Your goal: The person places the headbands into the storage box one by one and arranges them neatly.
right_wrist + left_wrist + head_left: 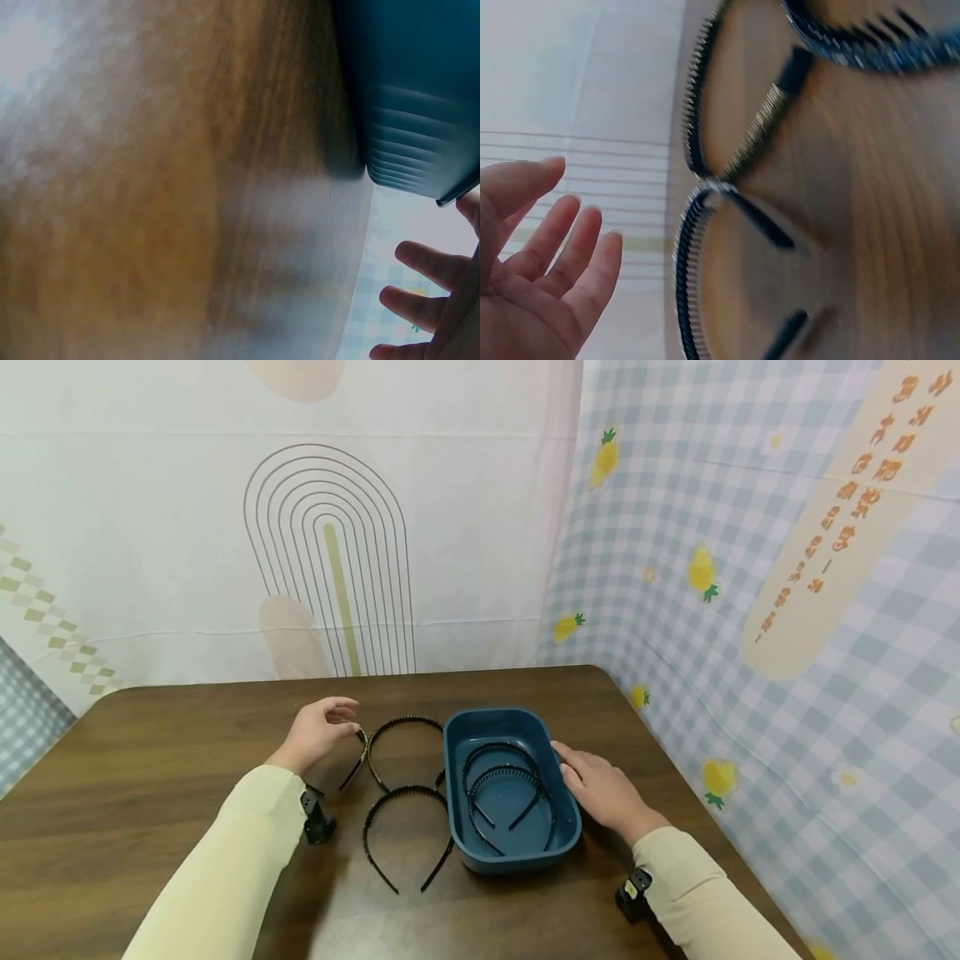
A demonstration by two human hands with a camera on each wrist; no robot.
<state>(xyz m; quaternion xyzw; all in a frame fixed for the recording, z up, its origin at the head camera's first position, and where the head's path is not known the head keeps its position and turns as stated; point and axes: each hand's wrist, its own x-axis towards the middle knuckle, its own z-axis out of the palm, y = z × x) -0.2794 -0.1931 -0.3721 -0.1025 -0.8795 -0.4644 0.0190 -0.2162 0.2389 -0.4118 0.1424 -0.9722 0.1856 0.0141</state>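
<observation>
My left hand (318, 733) hovers over the table at the left end of a row of dark toothed headbands, its fingers loosely bent and holding nothing. It partly hides the nearest headband (364, 750), whose band and teeth show in the left wrist view. Touching that one is a gold-and-black headband (694, 97). A third headband (408, 790) lies closer to me. Beside them stands a blue plastic basin (517, 863) with two black headbands (501, 747) inside. My right hand (603, 789) rests against the basin's right rim, fingers extended in the right wrist view.
Everything stands on a brown wooden table (187, 743). A white patterned cloth (480, 543) hangs behind its far edge, and a checked cloth (660, 610) with pineapples hangs along the right. Each wrist carries a small black camera (318, 820).
</observation>
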